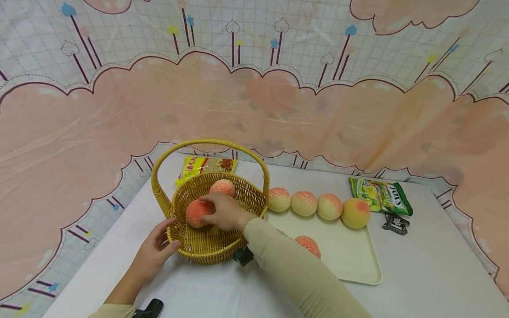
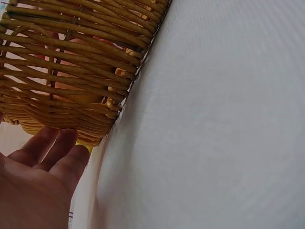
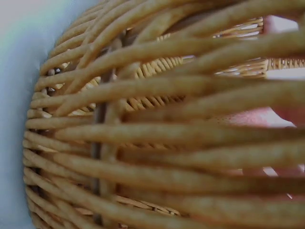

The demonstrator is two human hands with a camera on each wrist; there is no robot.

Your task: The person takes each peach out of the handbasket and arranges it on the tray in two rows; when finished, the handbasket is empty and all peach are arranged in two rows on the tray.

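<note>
In the head view my right hand (image 1: pixel 228 212) reaches inside a yellow wicker basket (image 1: pixel 210 255). Its thumb and fingers hold a reddish peach (image 1: pixel 195 213) at the basket's left side. Another peach (image 1: pixel 222 187) lies behind it, against the back wall. My left hand (image 1: pixel 153 249) holds the basket's left rim. In the left wrist view the left hand's fingertips touch the woven wall (image 2: pixel 71 90) from outside. The right wrist view is filled by the weave (image 3: pixel 143 133), with blurred pink shapes showing through the gaps; the held peach's contact with the basket floor is hidden.
A cream tray (image 1: pixel 358 265) at the right bears several peaches in a back row and one peach (image 1: pixel 308 246) partly behind my right forearm. A yellow snack bag (image 1: pixel 207 165) lies behind the basket. A green candy bag (image 1: pixel 381 195) and small black packet (image 1: pixel 396 224) lie right.
</note>
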